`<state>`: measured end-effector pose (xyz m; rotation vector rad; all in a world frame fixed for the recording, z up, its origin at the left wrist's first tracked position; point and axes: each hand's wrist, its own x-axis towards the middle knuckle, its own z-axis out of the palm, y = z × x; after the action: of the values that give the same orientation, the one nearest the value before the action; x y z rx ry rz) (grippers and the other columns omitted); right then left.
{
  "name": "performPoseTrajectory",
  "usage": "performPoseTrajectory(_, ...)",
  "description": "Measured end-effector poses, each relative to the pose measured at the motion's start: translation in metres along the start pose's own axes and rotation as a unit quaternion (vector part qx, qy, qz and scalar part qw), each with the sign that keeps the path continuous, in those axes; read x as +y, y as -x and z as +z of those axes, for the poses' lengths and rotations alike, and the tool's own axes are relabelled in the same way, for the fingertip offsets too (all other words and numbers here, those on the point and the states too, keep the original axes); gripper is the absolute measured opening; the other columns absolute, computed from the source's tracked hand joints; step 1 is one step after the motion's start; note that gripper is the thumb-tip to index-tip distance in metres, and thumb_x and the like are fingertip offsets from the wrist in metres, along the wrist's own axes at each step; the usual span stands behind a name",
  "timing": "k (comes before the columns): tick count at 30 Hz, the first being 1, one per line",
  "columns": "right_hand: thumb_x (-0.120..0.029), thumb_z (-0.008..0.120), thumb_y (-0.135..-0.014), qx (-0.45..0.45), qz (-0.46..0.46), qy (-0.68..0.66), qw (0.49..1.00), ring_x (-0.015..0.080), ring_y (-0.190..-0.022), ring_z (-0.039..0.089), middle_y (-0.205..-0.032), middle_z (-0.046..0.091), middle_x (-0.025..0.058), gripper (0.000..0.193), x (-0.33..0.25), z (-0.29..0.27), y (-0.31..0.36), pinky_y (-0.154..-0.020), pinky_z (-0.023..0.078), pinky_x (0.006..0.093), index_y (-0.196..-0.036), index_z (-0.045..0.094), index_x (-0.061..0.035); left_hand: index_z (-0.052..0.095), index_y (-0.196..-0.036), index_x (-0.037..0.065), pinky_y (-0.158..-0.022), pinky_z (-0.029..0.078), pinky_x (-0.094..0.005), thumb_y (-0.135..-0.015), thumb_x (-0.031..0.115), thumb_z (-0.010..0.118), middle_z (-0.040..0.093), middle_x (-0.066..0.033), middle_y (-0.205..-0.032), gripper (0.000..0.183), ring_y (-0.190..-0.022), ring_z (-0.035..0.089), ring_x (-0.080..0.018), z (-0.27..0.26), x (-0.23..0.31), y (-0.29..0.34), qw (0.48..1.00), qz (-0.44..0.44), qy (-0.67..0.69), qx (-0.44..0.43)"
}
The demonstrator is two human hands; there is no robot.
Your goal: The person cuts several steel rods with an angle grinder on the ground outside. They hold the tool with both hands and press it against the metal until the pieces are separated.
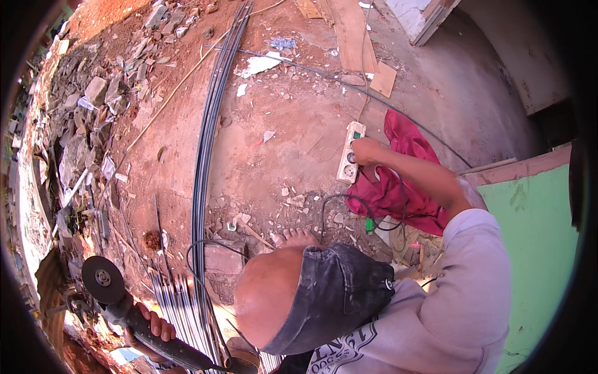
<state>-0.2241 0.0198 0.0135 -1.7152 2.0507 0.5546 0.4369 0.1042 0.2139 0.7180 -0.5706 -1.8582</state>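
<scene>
- Grinder (177, 351), dark, disc (103, 279) outward, sits in the left hand (157, 324) at 8 o'clock; the fingers wrap its body, and the disc lies at 10 o'clock from that grip.
- Bent knee (268, 293) in dark shorts (339, 283) is at 6 o'clock.
- Right hand (367, 151) reaches to 2 o'clock, fingers curled over the middle of a white power strip (346, 171); I cannot tell whether they pinch a plug.
- The strip's uncovered round socket is at 7 o'clock from those fingers, its green switch at 1.
- Red cloth (381, 194) bunches beneath the forearm.
- Long metal rods (205, 143) run toward 11 o'clock.
- Brown board (354, 37) lies farther, at 12–1 o'clock.
</scene>
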Motion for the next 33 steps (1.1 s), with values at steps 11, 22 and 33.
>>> performPoseTrajectory(11, -0.01, 0.068, -0.074, -0.072, -0.074, 0.107, 0.989, 0.0343, -0.088, 0.07, -0.091, 0.071, 0.0186, 0.019, -0.012, -0.002, 0.011, -0.071, 0.056, 0.0433, -0.09, 0.073, -0.0001, 0.036, -0.109, 0.003, -0.054, 0.048, -0.042, -0.097, 0.047, 0.047, 0.052, -0.012, -0.076, 0.047, -0.06, 0.057, -0.0254, -0.017, -0.012, -0.01, 0.999, -0.037, 0.025, 0.017)
performPoseTrajectory(22, -0.016, 0.067, -0.081, -0.063, -0.094, 0.11, 0.988, 0.0341, -0.087, 0.07, -0.09, 0.071, 0.0183, 0.017, 0.017, 0.034, 0.003, -0.072, 0.055, 0.0459, -0.09, 0.069, -0.0023, 0.036, -0.11, 0.004, -0.065, 0.047, -0.0415, -0.097, 0.048, 0.047, 0.05, -0.0094, -0.081, 0.047, -0.067, 0.055, -0.0223, -0.028, -0.04, -0.038, 0.99, -0.061, 0.124, -0.042)
performPoseTrajectory(33, -0.019, 0.062, -0.089, -0.044, -0.115, 0.07, 0.99, 0.0405, -0.088, 0.067, -0.088, 0.068, 0.0241, 0.022, 0.021, 0.039, -0.013, -0.076, 0.052, 0.0507, -0.094, 0.063, 0.0025, 0.044, -0.108, 0.003, -0.056, 0.048, -0.0356, -0.095, 0.053, 0.044, 0.048, -0.0055, -0.072, 0.052, -0.059, 0.052, -0.018, -0.026, -0.052, -0.037, 0.994, -0.032, 0.077, 0.073)
